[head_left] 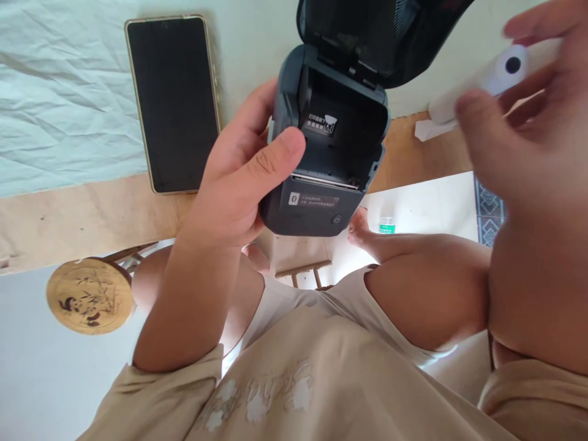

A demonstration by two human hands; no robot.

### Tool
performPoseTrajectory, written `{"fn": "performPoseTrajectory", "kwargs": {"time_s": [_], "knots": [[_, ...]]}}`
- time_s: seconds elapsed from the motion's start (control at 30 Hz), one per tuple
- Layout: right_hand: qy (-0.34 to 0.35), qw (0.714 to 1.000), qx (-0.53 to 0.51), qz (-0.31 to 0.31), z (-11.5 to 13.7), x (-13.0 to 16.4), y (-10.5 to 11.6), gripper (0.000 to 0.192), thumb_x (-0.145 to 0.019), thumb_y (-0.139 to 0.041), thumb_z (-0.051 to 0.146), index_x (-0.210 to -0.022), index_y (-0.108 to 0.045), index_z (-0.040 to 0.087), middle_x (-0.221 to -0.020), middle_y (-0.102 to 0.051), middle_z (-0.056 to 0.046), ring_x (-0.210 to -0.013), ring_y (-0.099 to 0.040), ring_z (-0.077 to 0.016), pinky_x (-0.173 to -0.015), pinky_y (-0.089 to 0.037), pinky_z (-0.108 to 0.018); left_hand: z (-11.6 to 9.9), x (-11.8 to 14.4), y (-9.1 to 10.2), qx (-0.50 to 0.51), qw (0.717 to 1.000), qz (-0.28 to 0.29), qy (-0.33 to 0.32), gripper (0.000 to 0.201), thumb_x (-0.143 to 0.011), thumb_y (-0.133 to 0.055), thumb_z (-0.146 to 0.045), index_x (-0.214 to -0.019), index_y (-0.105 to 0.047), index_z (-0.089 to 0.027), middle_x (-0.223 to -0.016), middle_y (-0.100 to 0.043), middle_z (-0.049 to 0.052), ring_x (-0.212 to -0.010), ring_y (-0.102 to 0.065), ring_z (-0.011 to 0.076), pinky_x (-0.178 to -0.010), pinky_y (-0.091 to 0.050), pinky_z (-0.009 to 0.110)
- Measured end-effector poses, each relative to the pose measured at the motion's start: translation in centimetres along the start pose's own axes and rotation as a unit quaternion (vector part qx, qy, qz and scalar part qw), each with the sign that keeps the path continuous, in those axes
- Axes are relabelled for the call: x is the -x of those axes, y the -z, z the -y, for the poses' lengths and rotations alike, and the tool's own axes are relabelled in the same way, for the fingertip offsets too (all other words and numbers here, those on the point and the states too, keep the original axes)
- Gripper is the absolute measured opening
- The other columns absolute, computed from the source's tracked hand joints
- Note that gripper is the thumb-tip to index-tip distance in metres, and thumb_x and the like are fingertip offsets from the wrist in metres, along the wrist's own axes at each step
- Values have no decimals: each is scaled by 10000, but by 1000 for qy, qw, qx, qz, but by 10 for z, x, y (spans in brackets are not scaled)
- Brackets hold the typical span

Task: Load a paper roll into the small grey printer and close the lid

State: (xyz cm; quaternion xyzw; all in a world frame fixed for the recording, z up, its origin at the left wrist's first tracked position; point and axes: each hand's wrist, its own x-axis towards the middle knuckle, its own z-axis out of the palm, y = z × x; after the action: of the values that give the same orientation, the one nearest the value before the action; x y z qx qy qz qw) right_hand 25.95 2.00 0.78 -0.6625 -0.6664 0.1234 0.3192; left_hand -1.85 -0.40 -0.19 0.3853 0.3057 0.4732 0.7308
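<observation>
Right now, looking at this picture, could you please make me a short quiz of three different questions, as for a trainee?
1. True or false: the lid of the small printer is closed.
2. Which hand holds the white paper roll? A) left hand B) right hand
3. What lies flat on the table to the left of the printer?

Key:
1. False; the lid is open and the paper bay looks empty.
2. B; the left hand grips the printer.
3. A dark phone, screen off.
</observation>
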Motion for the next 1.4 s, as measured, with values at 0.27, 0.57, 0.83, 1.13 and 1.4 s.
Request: {"fn": "performPoseTrajectory", "kwargs": {"time_s": [0.27, 0.57, 0.83, 1.13, 1.4], "knots": [[105, 975, 187, 64, 26, -3, -14, 437, -782, -568, 256, -1215, -604, 210, -1083, -565, -72, -1030, -537, -176, -907, -444, -359, 3, 1, -7, -9, 999, -28, -37, 366, -870, -560, -315, -1169, -531, -105, -961, -667, 50, -615, -662, 105, -429, -516, 190], [121, 945, -292, 78, 24, 4, -24, 578, -684, -774, 187, -1217, -576, 294, -1063, -608, 16, -881, -631, -84, -662, -462, -195, 10, -4, 4, 25, 997, 13, -73, 351, -868, -562, -272, -1164, -526, -87, -966, -666, 54, -718, -664, 86, -626, -595, 209], [96, 951, -280, 85, 17, -2, -25, 472, -663, -806, 297, -1116, -671, 309, -826, -552, -20, -696, -517, -62, -594, -393, -217, 9, -3, 1, 16, 998, -2, -67, 342, -879, -547, -284, -1167, -531, -100, -887, -672, 32, -630, -642, 67, -686, -607, 232], [178, 983, 42, 19, 17, -1, -16, 583, -703, -754, 425, -1235, -618, 227, -1084, -586, -75, -913, -570, -121, -601, -428, -191, 8, -4, 2, 12, 997, -5, -71, 355, -858, -565, -295, -1147, -539, -89, -893, -653, 64, -756, -641, 97, -627, -589, 207], [123, 988, 81, 41, 25, 1, -15, 498, -684, -693, 223, -1177, -635, 274, -1100, -639, -5, -897, -613, -133, -654, -475, -237, 10, -3, -1, 5, 998, -20, -67, 323, -853, -589, -317, -1122, -575, -138, -889, -654, 16, -640, -632, 63, -603, -569, 192]]}}
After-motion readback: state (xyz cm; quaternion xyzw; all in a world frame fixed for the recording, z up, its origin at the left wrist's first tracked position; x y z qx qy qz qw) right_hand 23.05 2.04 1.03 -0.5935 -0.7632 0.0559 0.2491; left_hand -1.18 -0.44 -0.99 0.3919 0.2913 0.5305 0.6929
